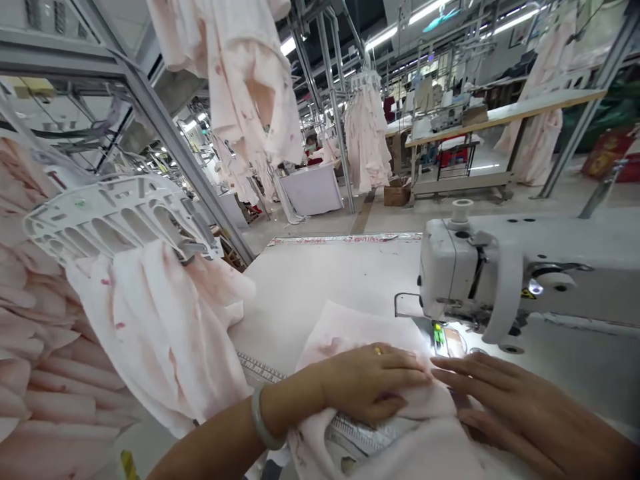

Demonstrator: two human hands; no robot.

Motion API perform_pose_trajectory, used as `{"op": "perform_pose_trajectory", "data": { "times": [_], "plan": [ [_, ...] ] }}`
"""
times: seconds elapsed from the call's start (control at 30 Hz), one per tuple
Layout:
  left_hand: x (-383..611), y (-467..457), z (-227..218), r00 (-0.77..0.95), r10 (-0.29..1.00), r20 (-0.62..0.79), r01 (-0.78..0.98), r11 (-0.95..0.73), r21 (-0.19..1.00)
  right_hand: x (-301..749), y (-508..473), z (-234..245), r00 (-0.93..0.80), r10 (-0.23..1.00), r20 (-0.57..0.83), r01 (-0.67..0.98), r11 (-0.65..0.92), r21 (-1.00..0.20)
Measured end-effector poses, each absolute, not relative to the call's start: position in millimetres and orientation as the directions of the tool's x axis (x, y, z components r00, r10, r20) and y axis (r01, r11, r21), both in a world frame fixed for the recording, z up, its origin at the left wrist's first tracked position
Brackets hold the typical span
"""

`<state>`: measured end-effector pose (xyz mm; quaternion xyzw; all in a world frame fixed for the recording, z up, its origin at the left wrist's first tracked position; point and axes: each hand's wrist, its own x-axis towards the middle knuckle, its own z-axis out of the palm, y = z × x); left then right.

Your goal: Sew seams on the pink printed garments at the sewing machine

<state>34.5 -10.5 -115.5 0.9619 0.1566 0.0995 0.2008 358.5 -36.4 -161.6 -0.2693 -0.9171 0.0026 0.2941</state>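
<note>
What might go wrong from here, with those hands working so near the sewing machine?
The right hand has its fingertips close to the lit needle area of the sewing machine, so a prick seems possible. The pink cloth bunches beside the left hand, which might make stitching go crooked. The bangle on that wrist could perhaps snag the cloth.

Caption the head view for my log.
Left hand and right hand rest on pink fabric beside a sewing machine, garments hanging at left.
</note>
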Motion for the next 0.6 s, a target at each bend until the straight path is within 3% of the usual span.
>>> {"op": "perform_pose_trajectory", "data": {
  "times": [0.3,0.6],
  "plan": [
    [40.1,-13.2,-117.1,0.932,0.357,0.066,0.348,-0.931,0.112,345.3,-43.2,-128.8,-0.693,0.414,0.591,0.458,0.885,-0.083],
    [54.6,19.3,-126.1,0.953,0.266,0.144,0.242,-0.956,0.166,347.4,-35.2,-125.3,-0.722,0.329,0.608,0.494,0.861,0.12]
  ]
}}
